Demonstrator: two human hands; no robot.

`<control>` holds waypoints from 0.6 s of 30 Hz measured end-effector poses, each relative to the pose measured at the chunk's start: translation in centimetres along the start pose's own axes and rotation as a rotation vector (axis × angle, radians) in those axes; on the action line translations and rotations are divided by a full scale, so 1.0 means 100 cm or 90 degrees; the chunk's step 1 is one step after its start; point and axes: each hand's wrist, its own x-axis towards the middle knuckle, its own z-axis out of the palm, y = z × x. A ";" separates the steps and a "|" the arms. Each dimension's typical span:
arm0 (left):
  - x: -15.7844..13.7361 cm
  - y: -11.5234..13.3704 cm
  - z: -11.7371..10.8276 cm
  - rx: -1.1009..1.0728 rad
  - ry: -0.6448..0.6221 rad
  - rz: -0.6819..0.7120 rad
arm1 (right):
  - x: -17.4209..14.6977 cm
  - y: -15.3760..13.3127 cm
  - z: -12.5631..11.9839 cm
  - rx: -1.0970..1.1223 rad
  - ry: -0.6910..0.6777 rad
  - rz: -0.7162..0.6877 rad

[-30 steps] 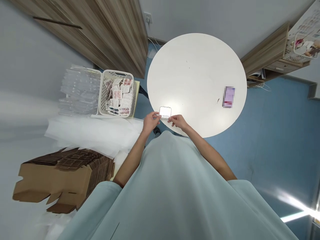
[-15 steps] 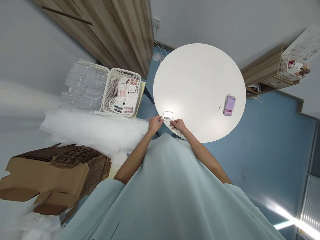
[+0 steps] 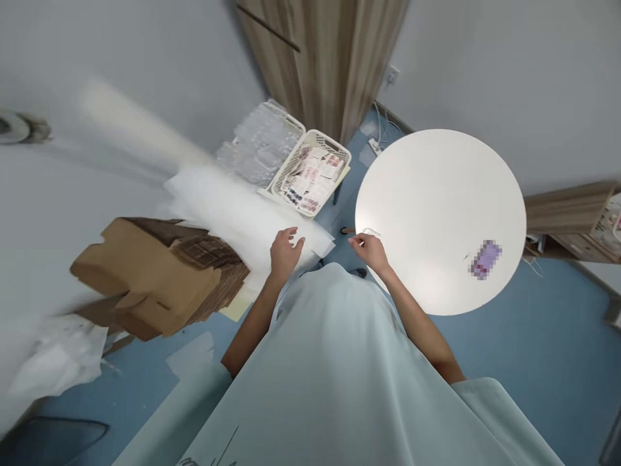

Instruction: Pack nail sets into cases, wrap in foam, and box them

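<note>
My left hand (image 3: 285, 254) is open, its fingers spread over the edge of a stack of white translucent packing sheets (image 3: 233, 213). Near the left rim of the round white table (image 3: 436, 188), my right hand (image 3: 369, 251) has its fingers closed in a pinch; whether anything is between them cannot be seen. Just beyond that hand lies a small clear case (image 3: 372, 232) on the tabletop, partly hidden by the hand. Its contents are too faint to tell.
A white basket (image 3: 345, 152) holds several printed cards, beside a heap of clear plastic boxes (image 3: 259, 142). Folded brown cardboard boxes (image 3: 160, 278) stand at left. A pixelated purple object (image 3: 485, 259) lies on the table's right side. A wooden cabinet (image 3: 325, 58) stands behind.
The view has turned left. My left hand has let go of the clear case and moved left to the white sheets. The case now lies on the table by my right hand.
</note>
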 end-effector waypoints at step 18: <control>0.057 -0.071 -0.036 0.256 0.003 0.013 | 0.017 -0.105 0.079 -0.149 -0.088 -0.129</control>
